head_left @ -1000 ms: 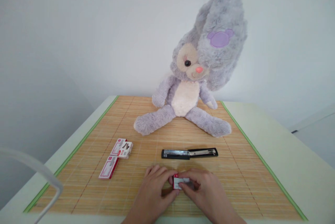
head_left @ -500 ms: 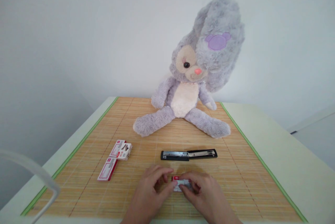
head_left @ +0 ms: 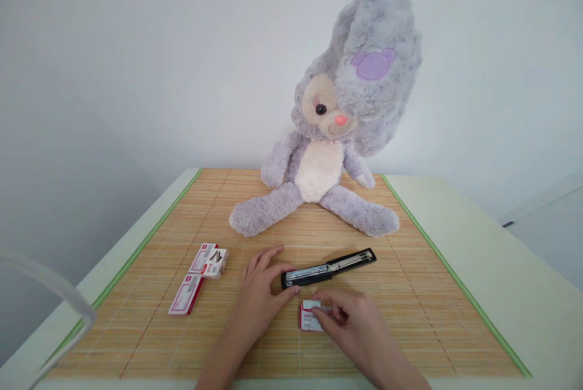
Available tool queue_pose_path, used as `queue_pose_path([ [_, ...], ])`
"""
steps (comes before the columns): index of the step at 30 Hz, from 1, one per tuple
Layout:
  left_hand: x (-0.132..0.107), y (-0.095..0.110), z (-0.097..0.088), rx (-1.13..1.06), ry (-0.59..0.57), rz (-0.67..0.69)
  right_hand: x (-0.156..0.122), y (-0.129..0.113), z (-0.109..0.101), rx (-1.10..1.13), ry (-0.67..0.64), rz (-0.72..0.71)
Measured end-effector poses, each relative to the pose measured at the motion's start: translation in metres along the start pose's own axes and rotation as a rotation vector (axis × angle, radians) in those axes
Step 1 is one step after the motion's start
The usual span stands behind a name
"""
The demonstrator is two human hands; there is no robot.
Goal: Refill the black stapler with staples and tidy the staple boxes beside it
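The left hand's (head_left: 260, 293) thumb and forefinger are closing around the left end of the black stapler (head_left: 310, 274), one on each side, while its other fingers are spreading loosely beyond. The right hand (head_left: 357, 317) is holding its thumb and forefinger narrow, pinching the right part of a small red-and-white box (head_left: 308, 319) just nearer the person than the stapler; whether anything else is sitting between those fingers, I cannot tell. The left hand has just been leaving the box for the stapler, which is now slanting, its right end pointing farther away. So the work is now spanning both things, with the right hand alone minding the box. The stapler itself is lying opened out. Left of it, two flat labelled boxes (head_left: 185, 294) and a small white carton (head_left: 215, 263) are resting together; behind it, a plush rabbit (head_left: 319, 171) is sitting on the bamboo mat (head_left: 437, 323).
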State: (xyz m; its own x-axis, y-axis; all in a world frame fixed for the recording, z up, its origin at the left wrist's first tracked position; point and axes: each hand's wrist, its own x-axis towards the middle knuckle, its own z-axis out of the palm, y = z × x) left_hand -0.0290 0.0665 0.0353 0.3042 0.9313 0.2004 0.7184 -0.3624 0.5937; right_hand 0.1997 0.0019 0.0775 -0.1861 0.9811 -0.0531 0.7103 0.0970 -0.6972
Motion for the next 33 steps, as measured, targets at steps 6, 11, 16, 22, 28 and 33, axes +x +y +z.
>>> queue_pose_path([
  [6, -0.008, 0.008, 0.001, -0.024, -0.032, 0.019, 0.022, -0.009, -0.007, -0.038, 0.040, -0.032],
  [11, -0.008, 0.012, -0.003, -0.047, -0.047, 0.014, 0.034, -0.015, -0.007, -0.111, 0.001, -0.059],
  [16, -0.008, 0.013, -0.004, -0.062, -0.033, 0.021, 0.039, -0.016, -0.006, -0.130, -0.017, -0.049],
  [22, -0.009, 0.013, -0.004, -0.053, -0.034, 0.007, 0.040, -0.018, -0.005, -0.127, -0.012, -0.055],
  [28, -0.009, 0.013, -0.004, -0.059, -0.031, 0.015, 0.040, -0.019, -0.005, -0.118, -0.008, -0.066],
  [33, -0.009, 0.013, -0.002, -0.068, -0.020, 0.018, 0.040, -0.019, -0.005, -0.121, -0.006, -0.059],
])
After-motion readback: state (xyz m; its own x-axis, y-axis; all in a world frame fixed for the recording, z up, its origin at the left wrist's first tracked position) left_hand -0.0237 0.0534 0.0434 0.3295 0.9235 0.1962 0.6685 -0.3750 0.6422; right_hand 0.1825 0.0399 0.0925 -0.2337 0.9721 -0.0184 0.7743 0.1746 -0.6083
